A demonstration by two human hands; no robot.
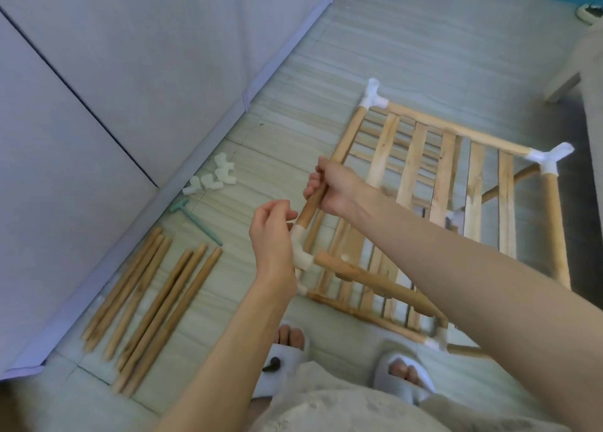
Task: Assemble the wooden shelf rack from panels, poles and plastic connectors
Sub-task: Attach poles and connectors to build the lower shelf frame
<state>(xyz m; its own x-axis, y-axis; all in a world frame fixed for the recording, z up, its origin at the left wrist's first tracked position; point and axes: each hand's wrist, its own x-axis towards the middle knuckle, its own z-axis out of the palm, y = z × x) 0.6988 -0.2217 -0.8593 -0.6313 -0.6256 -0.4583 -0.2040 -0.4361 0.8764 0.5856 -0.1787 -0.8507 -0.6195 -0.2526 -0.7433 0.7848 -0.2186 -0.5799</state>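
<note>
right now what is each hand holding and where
The right hand grips the rack's left pole near its middle. The left hand holds nothing, beside the white connector.

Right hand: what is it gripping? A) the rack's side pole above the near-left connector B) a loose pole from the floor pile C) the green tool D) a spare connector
A: the right hand is wrapped round the side pole of the rack, just above the corner connector.
</note>
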